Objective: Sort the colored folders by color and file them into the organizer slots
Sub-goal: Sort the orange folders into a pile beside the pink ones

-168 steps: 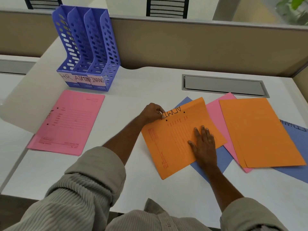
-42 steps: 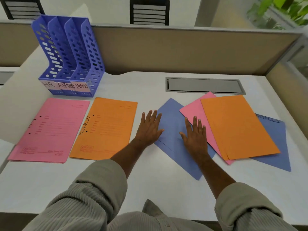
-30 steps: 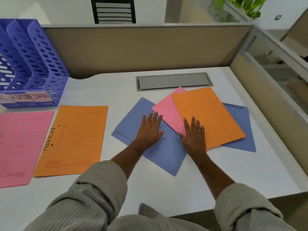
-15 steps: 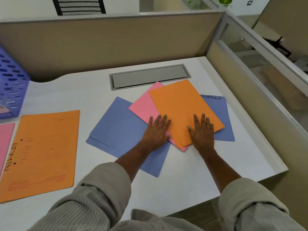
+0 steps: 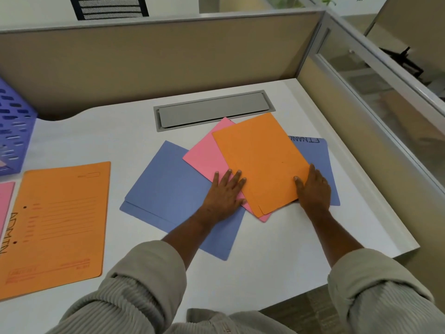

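Orange folder tops pink and blue ones, both hands spread flat at its edges.

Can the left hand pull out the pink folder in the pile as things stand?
Probably not cleanly: the left hand already rests on the pink folder, but the orange folder lies over it.

The organizer and left pink folder are cut off.
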